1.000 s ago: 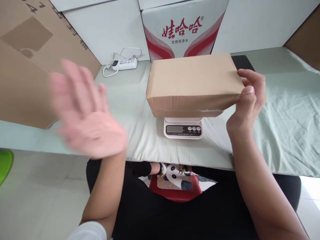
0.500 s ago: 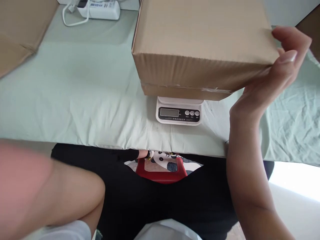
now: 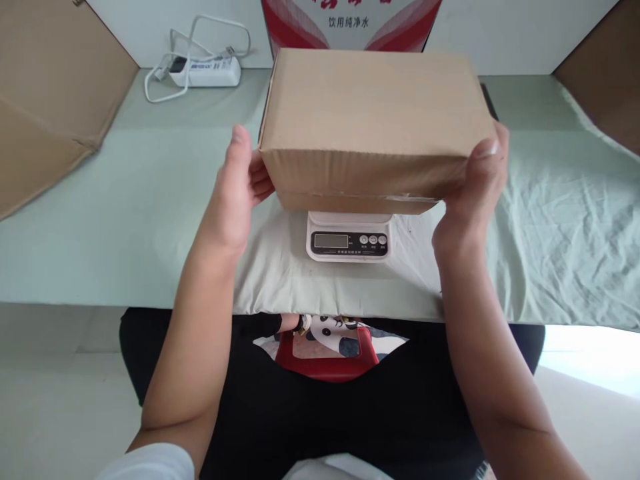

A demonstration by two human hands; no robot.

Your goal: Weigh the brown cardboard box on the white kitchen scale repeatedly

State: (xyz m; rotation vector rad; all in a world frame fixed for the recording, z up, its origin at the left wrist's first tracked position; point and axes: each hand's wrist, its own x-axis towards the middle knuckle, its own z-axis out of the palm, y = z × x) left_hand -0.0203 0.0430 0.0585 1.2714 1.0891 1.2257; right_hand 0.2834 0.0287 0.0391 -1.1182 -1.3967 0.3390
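A closed brown cardboard box point(image 3: 370, 103) sits over a small white kitchen scale point(image 3: 349, 257), covering its platform. Only the scale's front shows, with a display on which I can read no figures and several round buttons. My right hand point(image 3: 473, 180) grips the box at its right front corner, thumb on the near edge and fingers round the side. At the box's left side is my left hand point(image 3: 240, 183), thumb raised and apart. Its fingers reach to the box's left edge; whether they press on it is hard to tell.
A white power strip point(image 3: 215, 73) with a looped cable lies at the back left. Behind the box stands a red and white printed carton point(image 3: 350, 23). Large cardboard panels point(image 3: 45, 100) rise at both sides. A pale green cloth point(image 3: 125, 220) covers the table.
My left hand has come in from the lower left to the box's left side. The view has shifted, showing more of the back wall. My right hand still grips the box.
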